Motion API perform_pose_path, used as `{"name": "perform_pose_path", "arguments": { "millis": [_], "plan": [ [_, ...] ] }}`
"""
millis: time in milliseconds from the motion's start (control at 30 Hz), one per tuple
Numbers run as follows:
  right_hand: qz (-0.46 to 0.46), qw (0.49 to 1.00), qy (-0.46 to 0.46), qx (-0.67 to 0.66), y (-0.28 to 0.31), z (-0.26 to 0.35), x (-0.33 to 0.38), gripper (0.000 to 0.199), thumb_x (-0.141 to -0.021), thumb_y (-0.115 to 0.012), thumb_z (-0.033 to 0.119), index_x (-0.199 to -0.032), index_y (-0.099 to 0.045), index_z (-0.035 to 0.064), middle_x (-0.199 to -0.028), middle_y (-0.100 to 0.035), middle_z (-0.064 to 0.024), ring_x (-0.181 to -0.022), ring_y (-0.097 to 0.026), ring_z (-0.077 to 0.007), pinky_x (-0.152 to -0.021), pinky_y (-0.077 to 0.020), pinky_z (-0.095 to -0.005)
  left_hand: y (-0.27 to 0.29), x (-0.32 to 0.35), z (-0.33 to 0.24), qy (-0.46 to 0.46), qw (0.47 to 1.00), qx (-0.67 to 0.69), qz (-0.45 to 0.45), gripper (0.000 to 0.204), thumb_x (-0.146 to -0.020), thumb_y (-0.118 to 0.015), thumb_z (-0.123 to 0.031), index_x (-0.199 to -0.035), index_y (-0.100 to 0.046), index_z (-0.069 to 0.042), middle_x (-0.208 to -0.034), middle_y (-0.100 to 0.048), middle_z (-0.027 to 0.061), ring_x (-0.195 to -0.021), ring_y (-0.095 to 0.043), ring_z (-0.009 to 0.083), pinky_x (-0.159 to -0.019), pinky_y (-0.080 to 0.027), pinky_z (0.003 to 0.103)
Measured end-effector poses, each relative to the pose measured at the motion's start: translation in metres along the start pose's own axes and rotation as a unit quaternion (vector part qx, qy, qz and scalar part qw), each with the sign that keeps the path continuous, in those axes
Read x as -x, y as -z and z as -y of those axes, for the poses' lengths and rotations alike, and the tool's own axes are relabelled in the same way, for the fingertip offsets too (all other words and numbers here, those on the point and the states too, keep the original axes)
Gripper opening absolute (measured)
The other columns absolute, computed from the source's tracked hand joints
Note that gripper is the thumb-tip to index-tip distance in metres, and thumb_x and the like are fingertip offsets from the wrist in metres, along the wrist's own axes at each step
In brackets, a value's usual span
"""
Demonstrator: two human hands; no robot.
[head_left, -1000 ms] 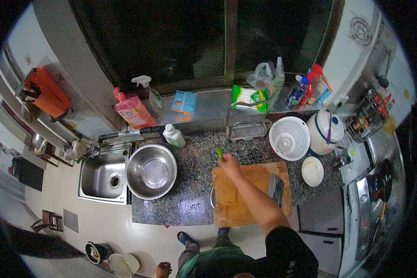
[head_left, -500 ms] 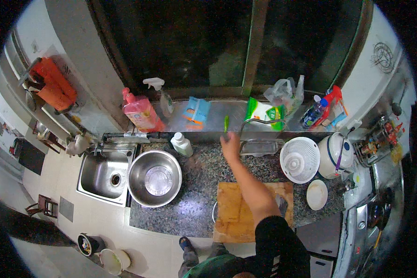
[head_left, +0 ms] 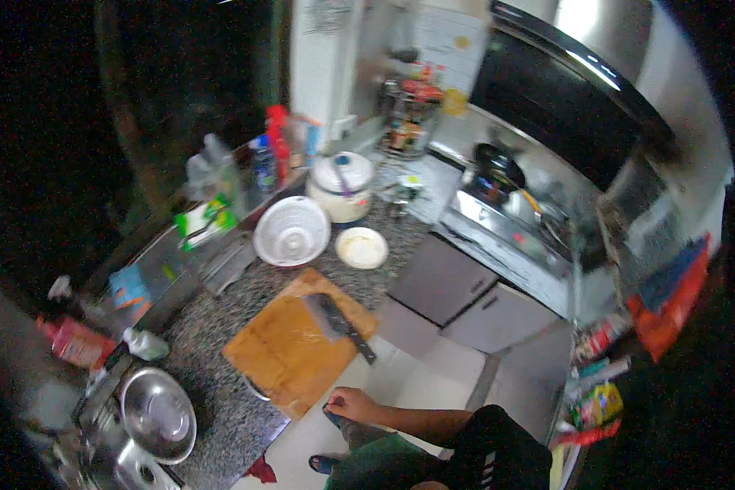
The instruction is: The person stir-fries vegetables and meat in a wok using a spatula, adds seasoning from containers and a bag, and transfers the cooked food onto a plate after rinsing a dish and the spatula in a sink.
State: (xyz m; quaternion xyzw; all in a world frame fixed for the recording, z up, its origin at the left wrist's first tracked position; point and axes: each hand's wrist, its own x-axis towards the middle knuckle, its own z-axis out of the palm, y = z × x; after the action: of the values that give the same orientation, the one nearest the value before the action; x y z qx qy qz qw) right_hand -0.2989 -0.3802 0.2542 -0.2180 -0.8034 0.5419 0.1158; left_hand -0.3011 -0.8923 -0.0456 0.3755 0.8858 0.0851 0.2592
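Note:
My right hand [head_left: 351, 404] hangs low by my body, past the near edge of the counter. Its fingers are curled in and nothing shows in them, though the picture is blurred. My left hand is out of sight. Closest to the right hand is a wooden cutting board [head_left: 278, 355] at the counter's edge. On it lies a cleaver [head_left: 339, 318] with a dark handle that juts over the board's edge. A small green item [head_left: 169, 272] rests on the ledge below the window, apart from the hand.
A steel basin [head_left: 159, 416] stands beside the sink [head_left: 131, 465] at lower left. Behind the board are a white colander [head_left: 292, 231], a pale bowl [head_left: 362, 247] and a rice cooker [head_left: 340, 188]. A stove [head_left: 506, 216] is farther right. Bottles and packets line the ledge.
The view has swung right, toward the stove. My right hand has come back from the ledge to beside my body. The green item remains on the ledge; the cleaver now shows clear of my arm.

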Motion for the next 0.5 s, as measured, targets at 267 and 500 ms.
{"name": "perform_pose_path", "arguments": {
  "millis": [267,500],
  "plan": [
    [-0.138,0.975,-0.167,0.045,0.089,-0.098,0.153,0.021,-0.079,-0.065,0.023,-0.077,-0.057,0.0033,-0.066,-0.057,-0.0042,-0.064,-0.053,-0.0111,-0.059,-0.0442,-0.0262,0.031,-0.075,-0.071,-0.224,0.945,-0.148,-0.186,0.025,-0.089,-0.044,-0.031,-0.084,-0.053,-0.009,-0.074,-0.057,0.0044,-0.064,-0.055,0.0226,-0.049,-0.043,0.038],
    [-0.145,0.967,-0.190,0.090,0.198,-0.162,0.210,0.018,-0.079,-0.064,0.019,-0.082,-0.057,0.0023,-0.072,-0.060,-0.0093,-0.067,-0.058,-0.0173,-0.063,-0.0471,-0.0313,0.043,-0.210,-0.235,-0.164,0.941,0.297,-0.006,0.020,-0.083,-0.055,-0.026,-0.088,-0.057,-0.007,-0.068,-0.056,0.0068,-0.056,-0.054,0.0206,-0.045,-0.043,0.036]
  ]
}}
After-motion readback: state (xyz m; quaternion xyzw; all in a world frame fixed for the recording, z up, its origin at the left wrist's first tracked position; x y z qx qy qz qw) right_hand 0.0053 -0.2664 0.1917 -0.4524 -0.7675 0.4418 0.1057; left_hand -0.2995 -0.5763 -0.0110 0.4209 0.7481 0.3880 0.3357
